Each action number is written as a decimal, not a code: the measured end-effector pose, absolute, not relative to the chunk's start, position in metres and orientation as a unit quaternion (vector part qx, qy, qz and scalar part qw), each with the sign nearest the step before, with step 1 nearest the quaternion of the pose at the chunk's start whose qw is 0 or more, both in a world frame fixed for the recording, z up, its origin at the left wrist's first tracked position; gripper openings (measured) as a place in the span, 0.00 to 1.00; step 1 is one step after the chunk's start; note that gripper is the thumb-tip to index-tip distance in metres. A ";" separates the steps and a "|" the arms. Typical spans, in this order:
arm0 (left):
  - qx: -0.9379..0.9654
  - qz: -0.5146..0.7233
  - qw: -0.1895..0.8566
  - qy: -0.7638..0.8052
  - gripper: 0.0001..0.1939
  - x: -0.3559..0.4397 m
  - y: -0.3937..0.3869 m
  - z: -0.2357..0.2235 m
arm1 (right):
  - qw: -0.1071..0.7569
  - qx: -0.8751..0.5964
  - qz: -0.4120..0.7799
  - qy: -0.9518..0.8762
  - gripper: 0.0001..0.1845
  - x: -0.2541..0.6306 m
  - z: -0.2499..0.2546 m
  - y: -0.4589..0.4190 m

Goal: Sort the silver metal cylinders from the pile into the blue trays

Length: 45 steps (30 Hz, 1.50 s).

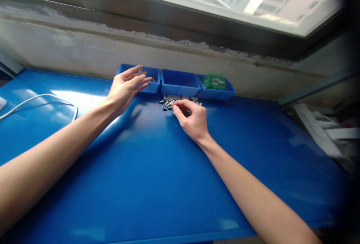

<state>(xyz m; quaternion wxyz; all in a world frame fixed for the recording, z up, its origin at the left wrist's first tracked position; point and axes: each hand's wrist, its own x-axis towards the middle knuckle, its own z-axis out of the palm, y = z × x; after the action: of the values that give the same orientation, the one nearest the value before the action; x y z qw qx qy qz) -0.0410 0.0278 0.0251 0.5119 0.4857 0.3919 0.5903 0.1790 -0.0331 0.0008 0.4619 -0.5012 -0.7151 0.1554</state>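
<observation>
My left hand (125, 88) is held over the left blue bin (121, 70), its fingers stretched out and apart. Small metal parts (153, 80) show inside that bin, partly behind the fingers. Down at the pile of small metal pieces (168, 104), some of which look like screws, is my right hand (194, 118). Its thumb and forefinger tips are pinched together at the pile's near edge. Whatever lies between those tips is too small to name. Part of the pile is covered by the right hand.
A middle blue bin (180, 89) and a right blue bin (216, 94) holding a green plastic bag (215, 82) stand in the row against the wall. A white cable (42, 95) curls across the left of the blue table (140, 184). White pieces (320, 131) lie beyond its right side.
</observation>
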 end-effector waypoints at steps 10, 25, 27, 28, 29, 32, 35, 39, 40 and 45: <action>0.836 0.359 0.227 0.348 0.17 -0.035 0.015 0.007 | 0.457 -0.510 0.166 -0.709 0.06 0.180 0.000 -0.033; 0.849 0.318 0.186 0.379 0.16 -0.040 0.018 0.004 | 0.451 -0.523 0.175 -0.701 0.07 0.179 0.003 -0.034; 0.808 0.355 0.252 0.396 0.17 -0.038 0.018 0.004 | 0.455 -0.521 0.174 -0.701 0.07 0.179 0.003 -0.034; 0.774 0.379 0.306 0.404 0.18 -0.036 0.018 0.005 | 0.457 -0.519 0.174 -0.702 0.07 0.179 0.003 -0.034; 0.732 0.403 0.367 0.409 0.19 -0.035 0.018 0.006 | 0.457 -0.517 0.173 -0.702 0.07 0.179 0.002 -0.034; 0.592 0.447 0.536 0.402 0.22 -0.032 0.018 0.008 | 0.455 -0.519 0.172 -0.703 0.07 0.179 0.002 -0.034; 0.508 0.448 0.626 0.385 0.22 -0.031 0.019 0.010 | 0.453 -0.520 0.172 -0.703 0.07 0.180 0.001 -0.033; 0.483 0.438 0.653 0.386 0.21 -0.032 0.019 0.010 | 0.455 -0.517 0.172 -0.704 0.07 0.180 0.000 -0.033; 0.483 0.438 0.651 0.389 0.21 -0.032 0.018 0.011 | 0.454 -0.518 0.172 -0.704 0.07 0.180 0.000 -0.033; 0.480 0.474 0.613 0.411 0.22 -0.030 0.016 0.020 | 0.457 -0.523 0.169 -0.699 0.07 0.180 0.001 -0.033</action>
<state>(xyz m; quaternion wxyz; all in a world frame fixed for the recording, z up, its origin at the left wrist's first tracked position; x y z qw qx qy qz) -0.0298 0.0160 0.0196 0.6135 0.4795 0.4114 0.4738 0.1803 -0.0332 0.0014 0.4570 -0.5228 -0.6994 0.1692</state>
